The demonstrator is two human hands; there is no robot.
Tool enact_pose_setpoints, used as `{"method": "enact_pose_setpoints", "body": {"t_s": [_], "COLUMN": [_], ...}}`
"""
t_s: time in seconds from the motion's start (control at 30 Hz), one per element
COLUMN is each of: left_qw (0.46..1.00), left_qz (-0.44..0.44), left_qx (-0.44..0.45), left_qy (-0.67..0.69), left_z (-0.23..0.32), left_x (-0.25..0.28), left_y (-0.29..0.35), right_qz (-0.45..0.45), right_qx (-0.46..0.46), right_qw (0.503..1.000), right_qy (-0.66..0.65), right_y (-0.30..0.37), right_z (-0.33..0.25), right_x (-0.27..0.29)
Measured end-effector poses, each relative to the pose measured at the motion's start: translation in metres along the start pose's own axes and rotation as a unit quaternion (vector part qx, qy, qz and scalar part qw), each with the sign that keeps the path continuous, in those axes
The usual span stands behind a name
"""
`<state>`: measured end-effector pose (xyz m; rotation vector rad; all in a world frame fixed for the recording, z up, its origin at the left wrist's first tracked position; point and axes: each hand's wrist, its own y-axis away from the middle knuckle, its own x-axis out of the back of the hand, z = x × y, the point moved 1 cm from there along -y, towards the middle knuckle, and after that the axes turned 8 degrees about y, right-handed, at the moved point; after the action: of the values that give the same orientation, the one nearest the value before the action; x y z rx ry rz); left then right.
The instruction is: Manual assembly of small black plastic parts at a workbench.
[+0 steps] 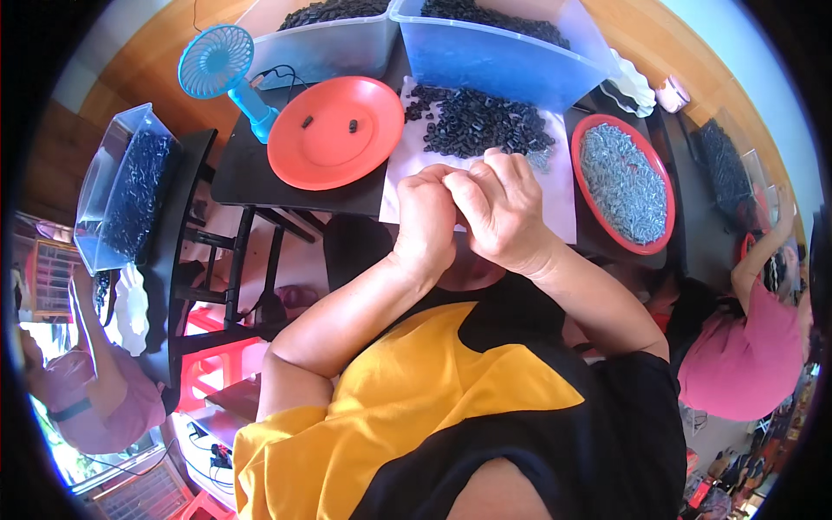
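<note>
Table [247, 173]: black, pale cloth [559, 208] at its near edge
Left hand [425, 208], right hand [503, 204]: meeting above the cloth, fingers curled, tips hidden; cannot tell what they grip
Pieces [485, 123]: black, heaped toward the cloth's far edge

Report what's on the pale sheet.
The sheet bears heaped black pieces, with silvery pieces at their near right edge. Anything beneath those, or behind the left hand and right hand, is covered.
</note>
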<state>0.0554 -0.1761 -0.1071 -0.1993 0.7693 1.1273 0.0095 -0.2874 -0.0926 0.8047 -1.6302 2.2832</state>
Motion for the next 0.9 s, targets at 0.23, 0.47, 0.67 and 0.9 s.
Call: {"method": "enact_pose_setpoints", "body": {"t_s": [0.23, 0.47, 0.67, 0.9], "left_qw": [0.999, 0.987, 0.879, 0.66], "left_qz": [0.034, -0.032, 0.022, -0.081], "left_qx": [0.015, -0.086, -0.279, -0.448], "left_qy": [0.002, -0.133, -0.386, -0.597], "left_z": [-0.008, 0.031, 0.098, 0.062], "left_x": [0.002, 0.014, 0.047, 0.038], "left_y": [0.001, -0.011, -0.055, -0.057], "right_qz": [0.044, 0.065, 0.079, 0.065], "right_qx": [-0.064, -0.176, -0.356, -0.439], "right_qw": [0.996, 0.964, 0.906, 0.853], "right_qy": [-0.049, -0.188, -0.216, -0.275], "right_y": [0.016, -0.004, 0.019, 0.052], "right_z": [-0.007, 0.005, 0.062, 0.053], "right_x": [-0.007, -0.008, 0.014, 0.021]}}
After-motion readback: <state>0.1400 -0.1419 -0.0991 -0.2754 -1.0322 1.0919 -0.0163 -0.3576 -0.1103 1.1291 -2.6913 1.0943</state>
